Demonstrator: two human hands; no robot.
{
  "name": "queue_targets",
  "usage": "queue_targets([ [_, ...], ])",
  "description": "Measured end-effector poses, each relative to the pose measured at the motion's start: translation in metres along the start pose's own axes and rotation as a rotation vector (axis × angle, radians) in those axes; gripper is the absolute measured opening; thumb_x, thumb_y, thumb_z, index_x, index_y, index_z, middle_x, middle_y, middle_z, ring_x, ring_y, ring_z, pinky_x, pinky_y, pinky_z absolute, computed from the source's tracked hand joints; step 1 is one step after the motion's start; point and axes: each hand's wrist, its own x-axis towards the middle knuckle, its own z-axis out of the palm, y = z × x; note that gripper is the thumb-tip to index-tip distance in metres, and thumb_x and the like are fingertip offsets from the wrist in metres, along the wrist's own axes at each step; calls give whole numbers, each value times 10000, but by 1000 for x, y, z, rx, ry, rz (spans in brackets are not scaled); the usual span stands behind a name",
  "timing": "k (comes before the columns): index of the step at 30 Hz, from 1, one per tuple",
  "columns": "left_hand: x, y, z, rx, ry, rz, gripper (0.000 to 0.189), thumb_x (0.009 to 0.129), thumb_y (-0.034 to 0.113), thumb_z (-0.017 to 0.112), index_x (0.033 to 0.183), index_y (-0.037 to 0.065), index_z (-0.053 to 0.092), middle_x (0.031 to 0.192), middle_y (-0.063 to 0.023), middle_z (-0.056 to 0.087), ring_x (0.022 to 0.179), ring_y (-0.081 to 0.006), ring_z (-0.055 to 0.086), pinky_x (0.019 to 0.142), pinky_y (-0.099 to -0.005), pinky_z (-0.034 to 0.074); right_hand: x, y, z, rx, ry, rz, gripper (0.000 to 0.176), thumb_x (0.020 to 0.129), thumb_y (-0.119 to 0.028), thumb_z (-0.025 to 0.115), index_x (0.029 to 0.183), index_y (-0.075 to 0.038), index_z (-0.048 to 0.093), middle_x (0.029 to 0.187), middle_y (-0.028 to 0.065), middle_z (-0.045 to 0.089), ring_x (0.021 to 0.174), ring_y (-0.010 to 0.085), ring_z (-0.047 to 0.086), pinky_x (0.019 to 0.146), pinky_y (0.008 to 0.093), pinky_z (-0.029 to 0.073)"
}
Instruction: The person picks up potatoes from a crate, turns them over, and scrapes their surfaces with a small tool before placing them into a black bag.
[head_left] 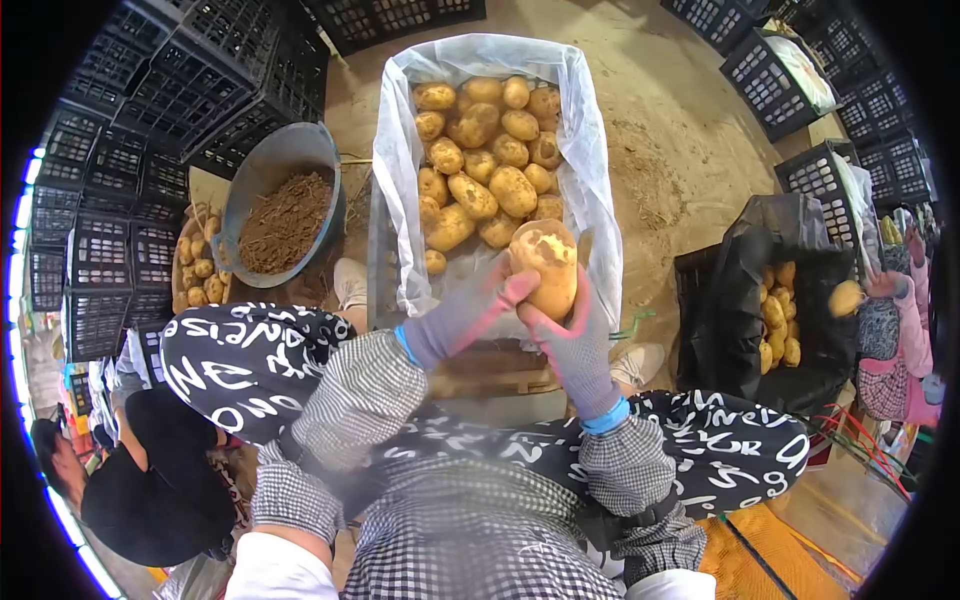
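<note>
"What are the hands doing?"

"Both wear gloves, and both are on one potato (546, 270); the right hand (580, 350) grips it from below, thumb in front and fingers round its right side; the left hand (452, 316) pinches its left edge, though some fingertips are hidden behind it."

"Where is that potato, then?"

"Raised between the two hands, over the near end of a crate (382, 272) lined with a white sheet (596, 195); brown patches mark its pale top."

"And ahead of the hands?"

"A heap (478, 195) of potatoes inside the sheet, many with brown smears; the bare sheet shows nearer the hands."

"To their left?"

"A tub (290, 148) holding soil (285, 228); just past it, a smaller pile (205, 268) of potatoes; farther out, stacks (105, 255) of black crates."

"To their right?"

"Well apart from them, a black liner (728, 290) with potatoes in it; beside that, a co-worker's hand (884, 285), with a loose-looking spud (846, 298) at its fingers; I cannot tell how firmly it is held."

"Nearer the body?"

"Checked sleeves (365, 395) behind both hands; an orange net (745, 562) lies behind the right one."
</note>
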Motion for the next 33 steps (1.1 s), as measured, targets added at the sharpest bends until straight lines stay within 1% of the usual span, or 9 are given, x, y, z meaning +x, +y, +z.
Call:
queue_targets([
  [3, -11, -13, 1, 60, 142, 130, 860, 887, 386, 708, 1513, 76, 207, 1233, -78, 539, 910, -134, 588, 757, -238, 493, -7, 2, 5, -303, 87, -153, 728, 741, -97, 757, 1390, -22, 436, 1253, 145, 550, 1104, 252, 582, 902, 351, 496],
  [5, -18, -4, 3, 18, 185, 68, 808, 889, 377, 709, 1483, 81, 248, 1109, -51, 554, 772, -84, 546, 635, -209, 466, -10, 7, 5, -616, 96, -321, 786, 702, -102, 772, 1402, -41, 422, 1275, 176, 533, 1154, 324, 557, 952, 401, 475],
  [8, -22, 1, 8, -175, 227, -80, 689, 901, 382, 693, 1407, 72, 344, 912, -4, 548, 619, -26, 442, 499, -176, 389, -10, 17, 8, -628, 37, -258, 845, 646, -122, 801, 1400, -55, 425, 1296, 205, 509, 1197, 386, 508, 999, 440, 437],
  [12, -23, -14, 17, 326, 354, 150, 530, 922, 374, 662, 1294, 56, 459, 820, -22, 573, 654, -41, 499, 544, -194, 422, -12, 22, 12, -571, -17, -165, 845, 637, -156, 823, 1383, -57, 438, 1279, 185, 510, 1179, 379, 514, 979, 435, 442],
  [16, -22, -17, 14, 498, 435, 229, 460, 974, 415, 560, 1236, 39, 522, 898, -74, 611, 768, -91, 575, 676, -260, 486, -11, 28, 13, -574, -15, -183, 846, 626, -188, 841, 1366, -61, 449, 1246, 177, 518, 1155, 378, 517, 962, 442, 443],
  [20, -13, -34, 1, 369, 389, 303, 475, 1017, 452, 447, 1198, 25, 552, 1004, -92, 625, 906, -134, 598, 829, -306, 492, -10, 28, 16, -599, -12, -199, 847, 623, -219, 852, 1355, -64, 456, 1238, 175, 518, 1154, 367, 514, 962, 441, 440],
  [29, -13, -19, -1, 126, 250, 195, 479, 1020, 439, 452, 1189, 2, 547, 1074, -92, 612, 982, -165, 593, 885, -303, 481, -4, 21, 4, -489, -55, -194, 806, 631, -193, 839, 1341, -77, 477, 1227, 185, 531, 1158, 383, 508, 982, 438, 435],
  [32, -11, -22, -4, 548, 234, 404, 446, 1003, 408, 503, 1190, 5, 544, 1070, -118, 617, 972, -229, 612, 894, -320, 481, 9, 14, -12, -580, -108, -293, 763, 654, -197, 847, 1318, -64, 497, 1221, 147, 544, 1100, 302, 562, 942, 393, 469],
  [33, -12, -23, -5, 529, 250, 376, 431, 998, 399, 513, 1186, 12, 546, 1044, -119, 620, 955, -249, 616, 885, -328, 483, 9, 18, -17, -467, -117, -202, 736, 672, -208, 841, 1310, -60, 503, 1208, 127, 550, 1075, 262, 571, 922, 370, 479],
])
